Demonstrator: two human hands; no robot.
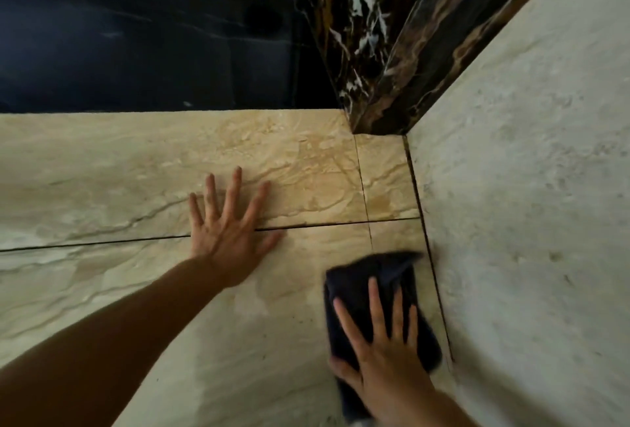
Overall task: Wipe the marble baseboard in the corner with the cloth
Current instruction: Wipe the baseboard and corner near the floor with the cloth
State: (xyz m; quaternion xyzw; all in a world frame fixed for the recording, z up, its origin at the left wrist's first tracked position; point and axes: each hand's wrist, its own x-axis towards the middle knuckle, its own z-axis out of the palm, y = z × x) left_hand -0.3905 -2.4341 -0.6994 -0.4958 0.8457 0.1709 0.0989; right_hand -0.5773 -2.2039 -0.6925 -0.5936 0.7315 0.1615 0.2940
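I read the cloth [375, 290] as soft, light, prone to bunching: it's pinned flat under my right hand's [385, 355] spread fingers, left hand [226, 239] splayed bare beside, baseboard [392, 62] well beyond fingertips.

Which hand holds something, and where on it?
The right hand presses flat on the near half of the dark cloth; the left hand holds nothing.

The left hand [229, 239] lies flat, palm down, with all fingers spread and pointing far; its bare forearm stretches from the near left corner. The right hand [383, 355] is nearer and to the right, also flat and palm down, fingers spread, pressing on the cloth [358, 276].
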